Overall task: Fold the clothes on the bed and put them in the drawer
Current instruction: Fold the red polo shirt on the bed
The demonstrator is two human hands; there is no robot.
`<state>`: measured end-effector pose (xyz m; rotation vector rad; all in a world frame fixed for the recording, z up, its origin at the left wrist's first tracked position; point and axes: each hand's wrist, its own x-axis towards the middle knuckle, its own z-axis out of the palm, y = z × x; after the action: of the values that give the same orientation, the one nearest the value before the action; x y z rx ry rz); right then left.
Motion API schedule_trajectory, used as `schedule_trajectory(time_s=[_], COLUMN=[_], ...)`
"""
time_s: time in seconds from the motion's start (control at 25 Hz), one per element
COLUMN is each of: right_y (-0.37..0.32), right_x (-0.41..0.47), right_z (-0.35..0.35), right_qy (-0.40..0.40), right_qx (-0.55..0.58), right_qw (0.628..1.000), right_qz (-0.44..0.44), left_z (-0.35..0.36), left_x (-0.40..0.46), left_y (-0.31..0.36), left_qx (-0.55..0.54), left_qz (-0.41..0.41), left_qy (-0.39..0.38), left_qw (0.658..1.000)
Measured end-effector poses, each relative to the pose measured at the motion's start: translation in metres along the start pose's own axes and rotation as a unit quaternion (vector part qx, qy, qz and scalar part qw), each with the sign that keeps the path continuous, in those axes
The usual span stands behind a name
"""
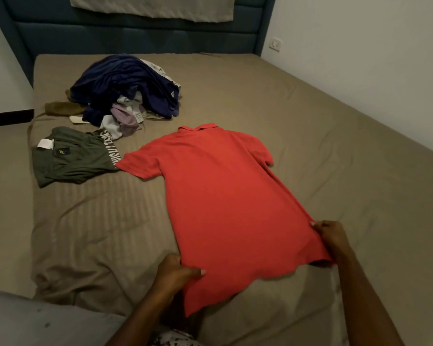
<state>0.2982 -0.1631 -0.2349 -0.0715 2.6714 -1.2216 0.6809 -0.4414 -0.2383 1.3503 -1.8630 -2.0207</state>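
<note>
A red polo shirt [223, 196] lies spread flat on the tan bed [310, 136], collar toward the headboard, both short sleeves out to the sides. My left hand [176, 270] grips the shirt's bottom hem at its left corner, thumb on top of the cloth. My right hand [331, 237] pinches the hem's right corner and holds it slightly off the sheet. A folded olive-green garment [70, 158] lies left of the shirt. Behind it sits a loose pile of clothes [128, 88], mostly dark blue with white and lilac pieces.
A dark teal padded headboard [135, 36] stands at the far end with a grey cloth [153, 7] hung over it. A white wall with a socket [275, 43] runs along the bed's right side. The floor [8, 196] lies left of the bed.
</note>
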Motion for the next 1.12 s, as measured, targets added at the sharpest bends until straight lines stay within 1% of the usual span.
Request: schedule_trajectory(time_s=[0.04, 0.08, 0.16, 0.2, 0.24, 0.28, 0.32, 0.4, 0.44, 0.48, 0.52, 0.56, 0.64, 0.68, 0.72, 0.76, 0.8, 0.88, 0.96, 1.0, 1.04, 1.12], right_y=[0.005, 0.003, -0.005, -0.007, -0.007, -0.003, 0.003, 0.002, -0.005, -0.017, -0.029, -0.043, -0.07, -0.082, -0.093, -0.107, -0.123, -0.155, -0.183, -0.193, -0.2, -0.211], right_x=[-0.003, -0.002, -0.002, -0.001, -0.002, -0.002, -0.003, -0.002, 0.003, 0.007, 0.014, 0.019, 0.032, 0.045, 0.057, 0.071, 0.088, 0.126, 0.163, 0.181, 0.195, 0.22], right_z=[0.002, 0.002, 0.0, -0.002, -0.005, -0.005, -0.003, 0.002, 0.004, 0.007, 0.012, 0.02, 0.041, 0.058, 0.073, 0.088, 0.102, 0.125, 0.142, 0.151, 0.159, 0.172], right_qy=[0.008, 0.028, 0.057, 0.068, 0.071, 0.065, 0.054, 0.034, 0.032, 0.033, 0.041, 0.039, 0.023, 0.009, -0.009, -0.022, -0.032, -0.067, -0.11, -0.123, -0.123, -0.108], right_qx=[-0.032, -0.053, -0.033, -0.02, -0.025, -0.051, -0.083, -0.156, -0.19, -0.212, -0.213, -0.193, -0.108, -0.064, -0.019, 0.029, 0.077, 0.187, 0.29, 0.322, 0.336, 0.34], right_qw=[0.999, 0.998, 0.997, 0.996, 0.995, 0.994, 0.993, 0.987, 0.981, 0.977, 0.976, 0.979, 0.991, 0.995, 0.998, 0.998, 0.996, 0.98, 0.945, 0.93, 0.923, 0.925], right_qz=[-0.014, -0.025, -0.047, -0.06, -0.067, -0.069, -0.062, -0.029, -0.019, -0.017, -0.033, -0.052, -0.075, -0.07, -0.053, -0.042, -0.027, 0.033, 0.102, 0.126, 0.141, 0.13], left_z=[-0.001, -0.001, 0.002, 0.001, 0.0, -0.001, -0.003, -0.009, -0.013, -0.018, -0.023, -0.03, -0.041, -0.044, -0.044, -0.042, -0.038, -0.028, -0.019, -0.017, -0.019, -0.026], left_x=[-0.002, -0.001, -0.003, -0.004, -0.007, -0.009, -0.012, -0.021, -0.022, -0.023, -0.02, -0.011, 0.015, 0.031, 0.043, 0.055, 0.068, 0.097, 0.133, 0.151, 0.165, 0.195], left_y=[-0.001, -0.004, -0.001, -0.001, 0.0, -0.002, -0.004, -0.003, 0.0, 0.005, 0.012, 0.021, 0.036, 0.043, 0.049, 0.056, 0.062, 0.07, 0.076, 0.08, 0.084, 0.096], left_qx=[0.037, 0.041, 0.004, 0.002, 0.028, 0.086, 0.167, 0.331, 0.38, 0.409, 0.422, 0.423, 0.378, 0.343, 0.318, 0.31, 0.321, 0.363, 0.397, 0.41, 0.418, 0.427], left_qz=[-0.003, 0.001, -0.018, -0.032, -0.037, -0.032, -0.02, -0.011, -0.013, -0.019, -0.024, -0.02, 0.021, 0.056, 0.103, 0.162, 0.217, 0.303, 0.35, 0.355, 0.347, 0.327], left_qy=[-0.005, -0.014, -0.04, -0.043, -0.039, -0.024, -0.005, 0.033, 0.053, 0.071, 0.1, 0.137, 0.203, 0.231, 0.255, 0.279, 0.294, 0.289, 0.264, 0.259, 0.26, 0.267], left_qw=[0.999, 0.999, 0.999, 0.999, 0.998, 0.996, 0.986, 0.943, 0.923, 0.909, 0.901, 0.895, 0.903, 0.909, 0.907, 0.894, 0.874, 0.832, 0.806, 0.8, 0.798, 0.799])
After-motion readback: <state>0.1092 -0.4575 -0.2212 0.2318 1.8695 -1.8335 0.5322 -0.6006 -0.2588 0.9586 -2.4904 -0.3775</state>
